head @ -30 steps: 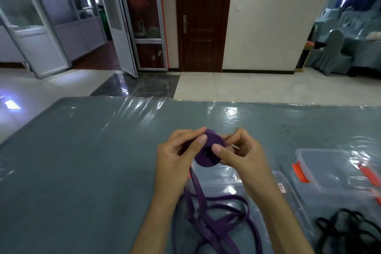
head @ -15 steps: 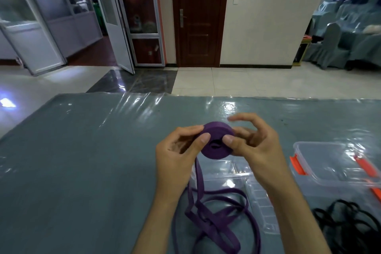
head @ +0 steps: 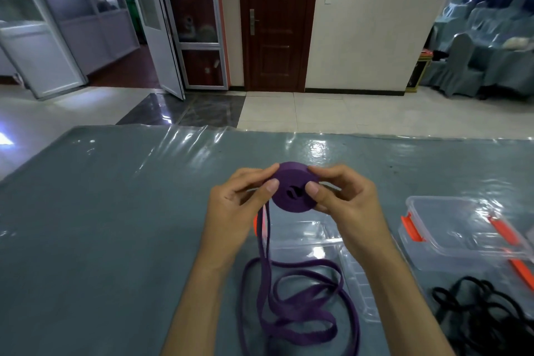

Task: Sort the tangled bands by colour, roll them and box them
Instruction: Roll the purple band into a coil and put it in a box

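Since the earlier frame the purple roll point(head: 294, 190) has been turned so its flat coiled face looks toward the camera, and the right hand's fingers, spread above it half a second ago, have curled back onto its rim. The roll is held in the air at the centre of the frame, above the tabletop point(head: 101, 225), between both hands. The left hand point(head: 234, 211) pinches it from the left, thumb tip on the near face and fingers behind the far edge. The right hand point(head: 346, 205) pinches it from the right in the same way, thumb on the face, fingers wrapped over the top rim.

From the lower left of the roll the loose purple band point(head: 291, 303) drops straight down past the left wrist and spreads into tangled loops at lower centre, partly over a clear plastic lid point(head: 355, 277) that lies flat just below the hands. An orange clip shows at the lid's left edge, next to the hanging strands.

At the right of the frame stands a clear box point(head: 462, 228) with orange latches, well apart from the hands. In the lower right corner lies a heap of black bands point(head: 485, 312), partly cut off by the frame edge.
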The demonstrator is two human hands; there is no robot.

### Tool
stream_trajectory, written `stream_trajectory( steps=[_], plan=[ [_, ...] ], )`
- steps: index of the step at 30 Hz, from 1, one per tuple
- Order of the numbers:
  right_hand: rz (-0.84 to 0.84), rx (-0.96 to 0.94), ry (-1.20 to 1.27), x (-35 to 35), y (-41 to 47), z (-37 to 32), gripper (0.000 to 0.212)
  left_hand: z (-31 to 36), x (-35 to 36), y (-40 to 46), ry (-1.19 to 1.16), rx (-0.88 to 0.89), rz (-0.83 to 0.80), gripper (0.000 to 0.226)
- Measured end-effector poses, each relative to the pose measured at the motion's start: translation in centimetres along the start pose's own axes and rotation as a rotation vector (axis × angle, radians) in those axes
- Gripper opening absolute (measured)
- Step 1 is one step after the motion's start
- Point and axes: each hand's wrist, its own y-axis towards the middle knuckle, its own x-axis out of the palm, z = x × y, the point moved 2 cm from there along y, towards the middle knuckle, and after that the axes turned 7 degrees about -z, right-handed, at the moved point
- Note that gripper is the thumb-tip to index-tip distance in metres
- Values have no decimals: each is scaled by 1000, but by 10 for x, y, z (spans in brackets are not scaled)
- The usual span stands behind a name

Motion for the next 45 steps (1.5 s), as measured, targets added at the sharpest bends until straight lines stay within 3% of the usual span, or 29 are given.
stream_trajectory(
  steps=[5,7,10,12,16,21,25,27,30,32,37,40,42,45],
  plan=[
    [-104,99,-13,6,-4,1,23,-2,4,-6,34,24,156,11],
    [-41,24,-15,8,-6,1,30,-5,0,-4,44,20,78,16],
    [51,-28,-30,7,-8,6,20,-9,-7,-4,17,-24,-109,35],
    [19,10,-15,7,-8,7,19,-10,-10,-5,12,-22,-65,35],
    [-39,33,25,7,-8,3,37,-14,-3,-7,-61,1,101,23],
    [50,-17,87,9,-11,9,38,-8,-2,-3,-97,-30,-53,27],
    [-31,100,84,8,-9,9,51,-5,1,-5,-5,3,48,24],
    [-14,25,1,5,-8,5,50,-7,6,-5,-1,1,74,23],
    [75,-92,-34,5,-9,3,40,-9,7,-2,2,-10,-79,34],
    [82,-55,32,5,-11,4,31,-10,2,-1,2,-29,-118,39],
    [-97,72,11,-5,-9,0,29,-12,-6,-5,-31,-31,66,32],
    [-40,-15,17,-8,-9,1,43,-12,-2,-2,-26,4,-6,30],
    [7,-38,39,-7,-8,4,35,-11,-2,0,-21,-11,-89,37],
    [-61,49,31,-6,-5,9,36,-14,-4,-3,-22,-26,-10,33]
  ],
)
